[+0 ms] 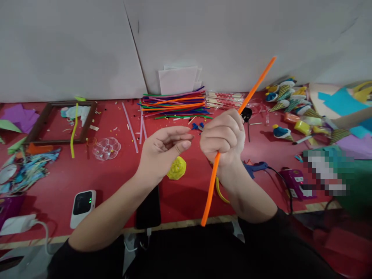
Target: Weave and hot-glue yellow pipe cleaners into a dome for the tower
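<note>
My right hand [223,135] is closed in a fist around an orange pipe cleaner [257,86], which slants from the upper right down to the lower left and sticks out at both ends of the fist. To its left, my left hand [164,153] is raised over the table with fingers curved and the thumb apart, holding nothing. A yellow octagonal piece [177,169] lies on the table just below the left hand, partly hidden by it. Under my right wrist a yellow curved strip [221,192] shows in part.
Bundled colourful pipe cleaners [174,104] lie at the wall, beside wrapped sticks [223,100]. A blue glue gun [257,167] with a cable sits at right. Also around are a clear flower-shaped tray [106,143], a wooden frame [40,122], a phone [148,211] and a white device [83,207].
</note>
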`<state>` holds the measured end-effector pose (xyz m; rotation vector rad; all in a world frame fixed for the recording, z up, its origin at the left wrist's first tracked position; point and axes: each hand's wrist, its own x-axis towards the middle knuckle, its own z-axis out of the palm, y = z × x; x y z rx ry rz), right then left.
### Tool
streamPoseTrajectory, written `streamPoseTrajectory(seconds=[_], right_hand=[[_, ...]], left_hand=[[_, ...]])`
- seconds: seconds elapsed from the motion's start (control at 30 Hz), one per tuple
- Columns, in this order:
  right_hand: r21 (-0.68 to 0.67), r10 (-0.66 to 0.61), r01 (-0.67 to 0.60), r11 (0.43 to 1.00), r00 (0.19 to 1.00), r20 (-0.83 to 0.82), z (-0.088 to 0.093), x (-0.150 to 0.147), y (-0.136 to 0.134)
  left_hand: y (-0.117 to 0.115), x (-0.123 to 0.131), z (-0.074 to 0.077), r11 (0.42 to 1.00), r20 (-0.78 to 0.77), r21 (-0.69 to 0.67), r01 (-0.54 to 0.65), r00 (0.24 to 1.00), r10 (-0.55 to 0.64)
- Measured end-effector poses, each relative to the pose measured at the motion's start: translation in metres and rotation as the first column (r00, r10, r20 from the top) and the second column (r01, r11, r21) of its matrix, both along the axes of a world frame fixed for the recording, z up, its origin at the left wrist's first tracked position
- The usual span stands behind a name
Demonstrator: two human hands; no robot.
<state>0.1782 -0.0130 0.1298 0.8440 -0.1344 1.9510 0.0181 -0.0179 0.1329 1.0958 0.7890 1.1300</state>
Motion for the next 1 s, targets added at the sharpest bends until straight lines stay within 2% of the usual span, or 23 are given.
streamPoseTrajectory(seconds=[0.1, 0.17, 0.2, 0.23, 0.27, 0.3, 0.33, 0.37, 0.4, 0.43, 0.47, 0.5, 0.6, 0.7, 0.73, 0.77, 0.8, 0.83, 0.87, 0.9, 0.93, 0.97, 1.0], right_hand=[[-0.02, 0.05, -0.051, 0.998, 0.998, -0.045, -0.001, 0.006, 0.004], [-0.052, 0.155, -0.162, 0.985, 0.98, -0.124, -0.001, 0.013, 0.006], [-0.054, 0.235, -0.253, 0.966, 0.944, -0.231, 0.0, 0.016, 0.005], [-0.033, 0.324, -0.366, 0.93, 0.858, -0.399, 0.001, 0.019, 0.003], [0.035, 0.404, -0.483, 0.875, 0.689, -0.601, 0.003, 0.022, 0.001], [0.155, 0.454, -0.575, 0.804, 0.424, -0.784, 0.006, 0.024, -0.003], [0.315, 0.46, -0.614, 0.724, 0.09, -0.883, 0.009, 0.026, -0.007], [0.486, 0.43, -0.593, 0.642, -0.246, -0.869, 0.013, 0.027, -0.01], [0.637, 0.374, -0.52, 0.569, -0.526, -0.764, 0.018, 0.027, -0.014], [0.75, 0.309, -0.412, 0.517, -0.727, -0.613, 0.023, 0.027, -0.017], [0.822, 0.25, -0.3, 0.485, -0.853, -0.459, 0.027, 0.027, -0.018], [0.857, 0.198, -0.206, 0.472, -0.923, -0.33, 0.032, 0.025, -0.019], [0.871, 0.119, -0.084, 0.483, -0.98, -0.16, 0.04, 0.021, -0.018], [0.852, 0.15, -0.182, 0.491, -0.946, -0.288, 0.041, 0.022, -0.018], [0.825, 0.199, -0.262, 0.501, -0.893, -0.404, 0.039, 0.023, -0.019], [0.775, 0.266, -0.358, 0.521, -0.794, -0.546, 0.036, 0.024, -0.02], [0.694, 0.342, -0.456, 0.557, -0.636, -0.692, 0.033, 0.024, -0.021], [0.586, 0.415, -0.535, 0.609, -0.414, -0.81, 0.028, 0.024, -0.021], [0.459, 0.471, -0.577, 0.675, -0.142, -0.871, 0.023, 0.023, -0.02], [0.335, 0.502, -0.573, 0.748, 0.159, -0.85, 0.018, 0.02, -0.018], [0.241, 0.502, -0.517, 0.821, 0.454, -0.736, 0.013, 0.017, -0.016], [0.202, 0.46, -0.423, 0.883, 0.699, -0.547, 0.008, 0.013, -0.013], [0.225, 0.385, -0.328, 0.918, 0.871, -0.304, 0.003, 0.008, -0.009]], left_hand=[[0.01, -0.003, -0.009, 0.986, 0.029, -0.159, 0.048, 0.999, -0.044], [0.017, -0.005, -0.015, 0.979, -0.004, -0.193, 0.058, 0.998, -0.059], [0.019, -0.006, -0.017, 0.98, -0.036, -0.187, 0.063, 0.997, -0.071], [0.022, -0.008, -0.02, 0.982, -0.076, -0.173, 0.078, 0.993, -0.092], [0.023, -0.009, -0.022, 0.982, -0.12, -0.158, 0.101, 0.985, -0.121], [0.024, -0.01, -0.023, 0.98, -0.164, -0.149, 0.133, 0.974, -0.157], [0.025, -0.011, -0.024, 0.976, -0.204, -0.14, 0.168, 0.959, -0.195], [0.024, -0.012, -0.024, 0.969, -0.239, -0.132, 0.209, 0.942, -0.235], [0.023, -0.012, -0.024, 0.961, -0.265, -0.121, 0.249, 0.925, -0.274], [0.022, -0.012, -0.023, 0.95, -0.281, -0.109, 0.293, 0.907, -0.313], [0.02, -0.011, -0.022, 0.935, -0.285, -0.096, 0.341, 0.891, -0.354], [0.018, -0.011, -0.02, 0.913, -0.282, -0.087, 0.398, 0.87, -0.405], [0.011, -0.009, -0.017, 0.788, -0.256, -0.102, 0.607, 0.749, -0.611], [0.008, -0.01, -0.015, 0.683, -0.33, -0.107, 0.722, 0.622, -0.71], [0.008, -0.01, -0.015, 0.678, -0.379, -0.099, 0.728, 0.603, -0.703], [0.009, -0.01, -0.015, 0.687, -0.43, -0.085, 0.722, 0.595, -0.679], [0.01, -0.009, -0.014, 0.705, -0.479, -0.071, 0.706, 0.596, -0.645], [0.012, -0.008, -0.013, 0.738, -0.522, -0.053, 0.673, 0.612, -0.595], [0.014, -0.007, -0.013, 0.779, -0.555, -0.032, 0.626, 0.637, -0.535], [0.017, -0.005, -0.012, 0.823, -0.581, -0.01, 0.568, 0.667, -0.467], [0.02, -0.004, -0.011, 0.864, -0.599, 0.015, 0.503, 0.696, -0.395], [0.024, -0.003, -0.01, 0.897, -0.609, 0.04, 0.44, 0.723, -0.327], [0.028, -0.001, -0.01, 0.921, -0.608, 0.066, 0.384, 0.747, -0.267]])
